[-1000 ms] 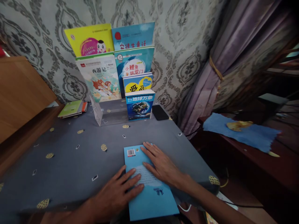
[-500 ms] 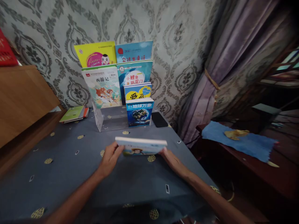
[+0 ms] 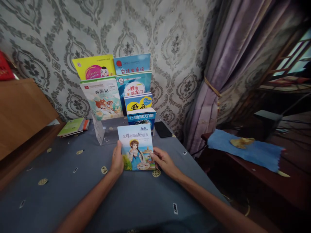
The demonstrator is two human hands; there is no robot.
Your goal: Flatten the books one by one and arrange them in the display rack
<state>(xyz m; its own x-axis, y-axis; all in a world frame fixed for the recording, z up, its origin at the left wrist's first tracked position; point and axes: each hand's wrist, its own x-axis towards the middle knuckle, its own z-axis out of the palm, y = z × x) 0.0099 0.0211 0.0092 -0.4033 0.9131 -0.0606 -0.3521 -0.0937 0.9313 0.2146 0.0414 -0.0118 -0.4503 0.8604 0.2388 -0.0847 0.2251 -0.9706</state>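
Grey tablecloth (image 3: 145, 200); book (image 3: 134, 153) now tilted up, face-on, fingers (image 3: 156, 157) pinching both side edges.

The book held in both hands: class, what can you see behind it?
Behind the held book stands the blue globe book: its upper part shows, its lower part is covered. Anything else directly behind is hidden.

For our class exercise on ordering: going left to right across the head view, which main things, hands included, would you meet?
Brown wooden panel, pile of books, left hand, held book, right hand, blue cloth.
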